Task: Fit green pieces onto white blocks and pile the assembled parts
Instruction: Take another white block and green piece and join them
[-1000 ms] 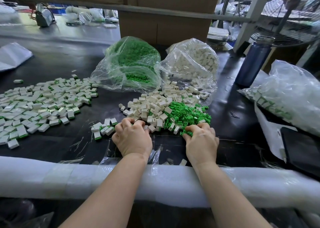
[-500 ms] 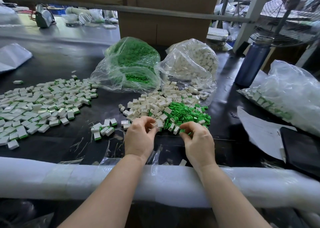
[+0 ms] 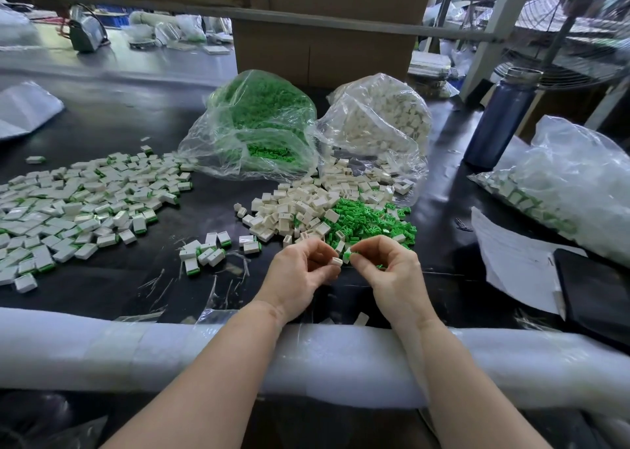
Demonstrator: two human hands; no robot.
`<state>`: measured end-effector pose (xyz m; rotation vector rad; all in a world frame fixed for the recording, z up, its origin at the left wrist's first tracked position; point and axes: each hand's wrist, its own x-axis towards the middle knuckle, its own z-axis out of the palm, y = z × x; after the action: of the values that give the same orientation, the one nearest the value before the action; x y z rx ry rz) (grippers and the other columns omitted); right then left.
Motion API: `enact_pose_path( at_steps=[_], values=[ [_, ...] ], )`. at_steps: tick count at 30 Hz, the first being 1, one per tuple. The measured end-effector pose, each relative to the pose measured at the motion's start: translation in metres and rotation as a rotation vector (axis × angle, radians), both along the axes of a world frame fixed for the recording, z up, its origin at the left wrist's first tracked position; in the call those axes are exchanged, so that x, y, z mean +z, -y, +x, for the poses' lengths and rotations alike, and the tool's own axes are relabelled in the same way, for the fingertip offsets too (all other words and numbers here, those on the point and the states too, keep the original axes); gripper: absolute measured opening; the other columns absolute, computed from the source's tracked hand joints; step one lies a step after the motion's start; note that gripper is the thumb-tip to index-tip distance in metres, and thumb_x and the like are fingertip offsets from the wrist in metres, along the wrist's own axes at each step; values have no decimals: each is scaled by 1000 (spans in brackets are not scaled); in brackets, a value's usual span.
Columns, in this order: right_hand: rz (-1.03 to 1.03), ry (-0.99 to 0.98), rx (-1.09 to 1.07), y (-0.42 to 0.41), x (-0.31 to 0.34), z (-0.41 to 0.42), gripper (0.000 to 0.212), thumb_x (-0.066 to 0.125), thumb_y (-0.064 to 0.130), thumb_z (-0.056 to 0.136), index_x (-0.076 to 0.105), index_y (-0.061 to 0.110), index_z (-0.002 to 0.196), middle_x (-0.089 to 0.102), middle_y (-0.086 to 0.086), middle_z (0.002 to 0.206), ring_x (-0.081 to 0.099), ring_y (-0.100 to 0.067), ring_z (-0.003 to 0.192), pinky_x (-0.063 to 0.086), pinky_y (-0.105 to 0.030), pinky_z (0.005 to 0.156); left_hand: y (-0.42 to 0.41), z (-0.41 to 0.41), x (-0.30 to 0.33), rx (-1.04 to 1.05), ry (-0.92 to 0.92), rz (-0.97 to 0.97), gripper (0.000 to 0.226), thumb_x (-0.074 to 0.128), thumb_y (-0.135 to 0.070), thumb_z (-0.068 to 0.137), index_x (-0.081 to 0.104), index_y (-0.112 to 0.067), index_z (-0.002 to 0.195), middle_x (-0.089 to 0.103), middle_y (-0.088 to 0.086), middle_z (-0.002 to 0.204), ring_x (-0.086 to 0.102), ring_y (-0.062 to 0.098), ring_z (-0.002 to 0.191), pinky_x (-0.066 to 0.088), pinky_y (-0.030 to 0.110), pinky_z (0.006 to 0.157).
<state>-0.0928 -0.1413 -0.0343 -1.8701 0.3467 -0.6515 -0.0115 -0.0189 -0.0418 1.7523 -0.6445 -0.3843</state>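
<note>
My left hand (image 3: 299,274) pinches a small white block (image 3: 336,261) at its fingertips. My right hand (image 3: 388,270) pinches a green piece (image 3: 347,255) right beside that block, the two nearly touching. Just beyond my hands lie a loose heap of white blocks (image 3: 300,210) and a heap of green pieces (image 3: 368,221). A wide spread of assembled white-and-green parts (image 3: 78,206) covers the table at left, with a small cluster of assembled parts (image 3: 208,249) nearer my left hand.
Behind the heaps stand a clear bag of green pieces (image 3: 262,131) and a clear bag of white blocks (image 3: 378,121). A blue bottle (image 3: 497,121), another plastic bag (image 3: 566,182), papers (image 3: 511,261) and a dark tablet (image 3: 593,285) sit right. A foam-wrapped rail (image 3: 170,353) edges the table.
Both hands left the heaps and rose toward me, the left now holding a white block, the right a green piece, brought together between them.
</note>
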Motion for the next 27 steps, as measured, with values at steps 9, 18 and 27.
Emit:
enact_pose_path(
  at_steps=[9, 18, 27],
  values=[
    [2, -1, 29, 0, -4, 2, 23, 68, -3, 79, 64, 19, 71, 63, 9, 67, 57, 6, 63, 44, -7, 64, -1, 1, -1, -38, -26, -10, 13, 68, -7, 82, 65, -19, 88, 68, 6, 84, 65, 16, 77, 55, 29, 80],
    [48, -47, 45, 0, -3, 1, 17, 68, -5, 78, 65, 9, 71, 63, 1, 66, 55, 0, 59, 46, -10, 61, -1, 3, -2, -29, -64, -53, 15, 69, -6, 81, 67, -21, 80, 66, 0, 73, 62, 8, 67, 55, 23, 72],
    [50, -74, 85, 0, -4, 2, 21, 68, -5, 78, 64, 13, 67, 62, 3, 63, 54, 2, 56, 44, -12, 59, 0, 2, -2, -48, -48, -47, 16, 67, -3, 82, 69, -19, 81, 66, -1, 73, 61, 6, 66, 51, 16, 68]
  ],
)
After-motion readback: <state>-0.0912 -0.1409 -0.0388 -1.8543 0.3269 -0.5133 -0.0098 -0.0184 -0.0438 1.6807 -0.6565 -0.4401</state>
